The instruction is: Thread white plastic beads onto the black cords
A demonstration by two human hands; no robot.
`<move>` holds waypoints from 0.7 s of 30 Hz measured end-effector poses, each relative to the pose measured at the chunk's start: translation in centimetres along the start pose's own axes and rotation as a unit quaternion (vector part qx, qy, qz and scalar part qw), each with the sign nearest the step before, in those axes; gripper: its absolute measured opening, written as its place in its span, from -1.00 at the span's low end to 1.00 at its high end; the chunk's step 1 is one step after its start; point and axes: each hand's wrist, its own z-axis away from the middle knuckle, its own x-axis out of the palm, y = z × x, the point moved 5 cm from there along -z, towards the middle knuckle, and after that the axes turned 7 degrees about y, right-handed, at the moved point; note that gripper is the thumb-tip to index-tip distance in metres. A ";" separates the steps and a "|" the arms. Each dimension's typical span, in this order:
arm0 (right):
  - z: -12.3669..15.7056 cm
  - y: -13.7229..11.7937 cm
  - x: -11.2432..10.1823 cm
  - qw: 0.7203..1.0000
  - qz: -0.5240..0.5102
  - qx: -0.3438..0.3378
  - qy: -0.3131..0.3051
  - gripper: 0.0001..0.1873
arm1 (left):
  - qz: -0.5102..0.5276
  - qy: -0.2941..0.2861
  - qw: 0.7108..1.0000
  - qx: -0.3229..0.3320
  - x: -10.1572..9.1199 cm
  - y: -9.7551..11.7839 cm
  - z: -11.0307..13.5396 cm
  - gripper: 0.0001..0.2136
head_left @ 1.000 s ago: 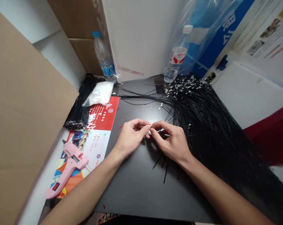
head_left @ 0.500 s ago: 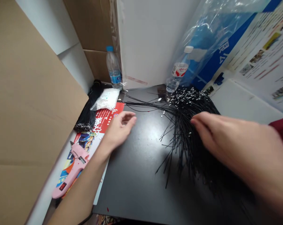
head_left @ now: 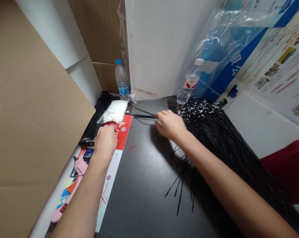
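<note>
My left hand (head_left: 105, 140) reaches forward over a red leaflet (head_left: 122, 132), its fingertips at the edge of a clear bag of small white pieces (head_left: 114, 111). The fingers are hidden behind the back of the hand. My right hand (head_left: 170, 124) is curled on a few thin black wires (head_left: 143, 115) that stick out to the left across the black mat (head_left: 144, 185). A large pile of black wires with white end pieces (head_left: 214, 132) lies just right of that hand.
A pink glue gun (head_left: 78, 165) lies partly under my left forearm. A tied bundle of black wires (head_left: 95, 122) sits by the cardboard sheet (head_left: 27, 115). Two water bottles (head_left: 122, 81) (head_left: 189, 82) stand at the back wall, beside a plastic bag (head_left: 221, 39). Red cloth (head_left: 288, 168) is at right.
The hands were pinched together at the mat's middle, then parted. My left hand has moved forward-left to the white bag. My right hand has swung from the big pile to the thin wires at the back.
</note>
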 end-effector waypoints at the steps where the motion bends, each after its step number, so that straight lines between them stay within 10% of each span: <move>1: -1.4 -1.5 0.7 0.999 -0.019 -0.029 -0.001 -0.74 | 0.002 -0.009 1.000 -0.003 0.0 0.0 0.0 -0.72; 9: -7.4 -5.7 4.9 0.994 -0.066 -0.090 0.008 -0.68 | 0.007 0.052 0.998 0.038 -1.7 1.4 0.4 -0.73; 14: -7.0 -5.4 4.8 0.989 -0.121 -0.070 0.052 -0.71 | 0.220 0.058 0.974 0.002 -2.2 2.1 0.5 -0.83; 18: -6.8 -4.7 1.3 0.937 -0.308 -0.017 0.167 -0.86 | 0.550 -0.045 0.829 -0.088 -1.7 3.2 1.0 -0.86; 21: -6.2 -3.7 -5.3 0.865 -0.415 -0.012 0.280 -0.89 | 0.662 -0.085 0.736 -0.115 -1.9 4.4 1.6 -0.76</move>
